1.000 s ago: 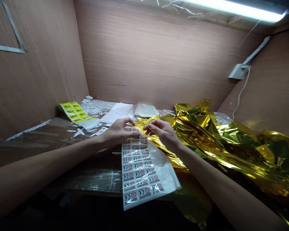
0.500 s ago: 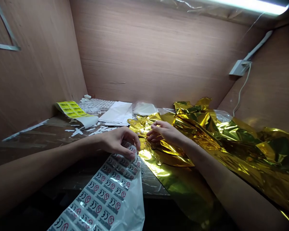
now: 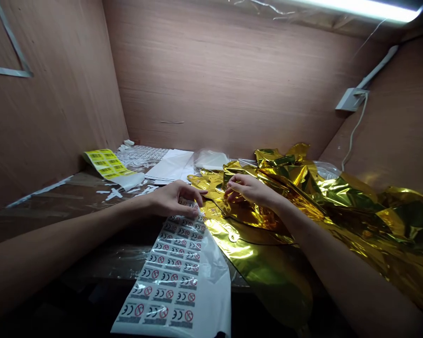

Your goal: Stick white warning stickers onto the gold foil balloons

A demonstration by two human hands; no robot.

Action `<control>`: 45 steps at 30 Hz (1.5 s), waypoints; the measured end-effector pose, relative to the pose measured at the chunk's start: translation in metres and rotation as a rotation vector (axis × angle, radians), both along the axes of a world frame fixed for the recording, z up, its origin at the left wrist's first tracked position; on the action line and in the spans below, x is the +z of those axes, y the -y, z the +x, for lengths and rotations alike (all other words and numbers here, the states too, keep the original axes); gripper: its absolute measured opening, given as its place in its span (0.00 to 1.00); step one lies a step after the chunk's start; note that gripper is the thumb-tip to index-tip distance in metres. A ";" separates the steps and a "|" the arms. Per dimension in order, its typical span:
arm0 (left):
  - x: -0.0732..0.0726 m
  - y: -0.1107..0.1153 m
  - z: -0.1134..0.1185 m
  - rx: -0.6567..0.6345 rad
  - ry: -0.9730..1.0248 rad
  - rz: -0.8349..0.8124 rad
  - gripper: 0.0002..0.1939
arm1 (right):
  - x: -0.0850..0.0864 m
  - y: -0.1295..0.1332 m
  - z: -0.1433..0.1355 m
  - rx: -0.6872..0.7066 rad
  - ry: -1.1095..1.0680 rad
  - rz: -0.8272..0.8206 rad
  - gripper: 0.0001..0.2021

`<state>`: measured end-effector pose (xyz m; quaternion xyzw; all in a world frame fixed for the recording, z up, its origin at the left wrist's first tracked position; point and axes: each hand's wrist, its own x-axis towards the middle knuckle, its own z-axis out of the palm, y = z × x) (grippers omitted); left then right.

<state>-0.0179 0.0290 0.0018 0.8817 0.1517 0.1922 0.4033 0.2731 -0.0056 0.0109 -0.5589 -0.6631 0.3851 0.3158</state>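
A long strip of CE-marked stickers hangs over the table's front edge, its upper end in my left hand. The fingers of that hand are closed round the strip's top, beside the gold foil. My right hand is over the crumpled gold foil, thumb and fingers drawn together at a raised fold of it. The foil's flat pieces lie between and below both hands, one with a small round tab.
At the back left lies a yellow label sheet, near white papers and clear plastic bags. More gold foil heaps along the right. Wooden walls enclose the table; a cable hangs on the right.
My right hand has moved slightly right and up, with a foil fold now raised beside it. The sticker strip's lower end has swung right, and my left hand has shifted a little.
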 end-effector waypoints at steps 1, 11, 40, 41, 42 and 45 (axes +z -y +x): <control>-0.001 -0.001 0.000 0.008 -0.021 -0.003 0.12 | 0.003 -0.002 0.002 0.017 0.039 -0.011 0.08; 0.001 0.006 0.004 0.049 -0.135 0.009 0.13 | 0.049 -0.023 -0.016 0.303 0.499 -0.060 0.05; 0.005 0.013 -0.003 0.147 -0.238 0.215 0.10 | 0.034 -0.034 -0.023 0.322 0.692 0.179 0.07; 0.005 0.011 -0.003 0.130 -0.248 0.211 0.10 | 0.034 -0.034 -0.024 0.319 0.693 0.175 0.07; 0.005 0.010 -0.003 0.125 -0.254 0.202 0.10 | 0.033 -0.033 -0.024 0.318 0.695 0.178 0.08; 0.005 0.009 -0.003 0.135 -0.246 0.173 0.10 | 0.033 -0.033 -0.025 0.314 0.700 0.193 0.07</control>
